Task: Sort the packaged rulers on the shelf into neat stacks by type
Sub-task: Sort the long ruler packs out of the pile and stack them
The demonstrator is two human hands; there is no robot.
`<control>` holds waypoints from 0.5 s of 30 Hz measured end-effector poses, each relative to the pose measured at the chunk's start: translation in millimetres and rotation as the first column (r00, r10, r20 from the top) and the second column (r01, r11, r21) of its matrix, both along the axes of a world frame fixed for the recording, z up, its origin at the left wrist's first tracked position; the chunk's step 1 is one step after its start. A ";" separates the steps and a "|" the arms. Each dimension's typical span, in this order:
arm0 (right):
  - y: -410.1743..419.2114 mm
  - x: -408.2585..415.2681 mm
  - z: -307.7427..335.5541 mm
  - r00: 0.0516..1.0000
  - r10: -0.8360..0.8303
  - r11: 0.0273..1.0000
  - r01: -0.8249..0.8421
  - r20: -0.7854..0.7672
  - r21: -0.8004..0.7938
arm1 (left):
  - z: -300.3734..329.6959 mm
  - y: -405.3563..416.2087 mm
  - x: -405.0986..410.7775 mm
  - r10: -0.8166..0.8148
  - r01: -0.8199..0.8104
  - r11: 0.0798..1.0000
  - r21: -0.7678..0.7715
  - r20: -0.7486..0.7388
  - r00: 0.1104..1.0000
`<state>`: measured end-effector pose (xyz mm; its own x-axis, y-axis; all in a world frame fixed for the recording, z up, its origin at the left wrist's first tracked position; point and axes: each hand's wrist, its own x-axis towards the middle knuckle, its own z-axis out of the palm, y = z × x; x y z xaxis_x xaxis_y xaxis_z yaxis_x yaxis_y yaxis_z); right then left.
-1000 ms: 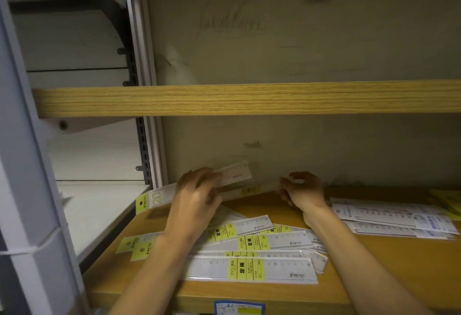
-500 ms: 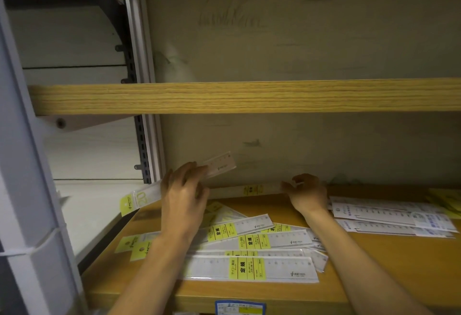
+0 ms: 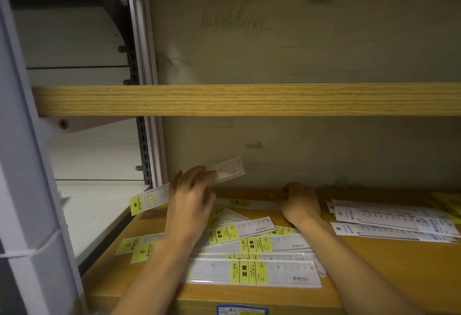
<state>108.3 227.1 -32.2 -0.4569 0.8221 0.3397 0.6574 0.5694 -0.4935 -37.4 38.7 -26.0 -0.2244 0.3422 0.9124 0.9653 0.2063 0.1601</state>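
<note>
At frame centre, the left hand [image 3: 190,198] is gripping a clear yellow-tagged packaged ruler [image 3: 225,171] (tilted), while the right hand [image 3: 300,201] is pinching another yellow-labelled ruler [image 3: 245,203] lying on the wooden shelf [image 3: 374,265].

left hand [image 3: 190,202] covers the held ruler's [image 3: 228,171] middle | blue shelf label [image 3: 241,310] cut off at bottom edge | package print too tiny to read

free: shelf [image 3: 374,272] R-front | blocked: ruler pile [image 3: 252,252] ctr, upper board [image 3: 249,100] overhead
</note>
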 end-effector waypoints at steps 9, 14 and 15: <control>-31.3 11.4 34.3 0.724 0.215 0.861 -0.457 -0.655 -0.223 | -0.9 4.1 3.3 -0.114 0.107 0.989 -0.102 -0.061 0.992; -44.5 16.4 39.7 0.622 0.270 0.773 -0.595 -0.735 -0.219 | -2.7 6.1 8.2 -0.174 0.156 0.972 -0.177 -0.090 0.981; -44.9 15.8 39.3 0.623 0.265 0.775 -0.591 -0.736 -0.222 | -2.7 5.7 8.8 -0.173 0.154 0.971 -0.183 -0.091 0.981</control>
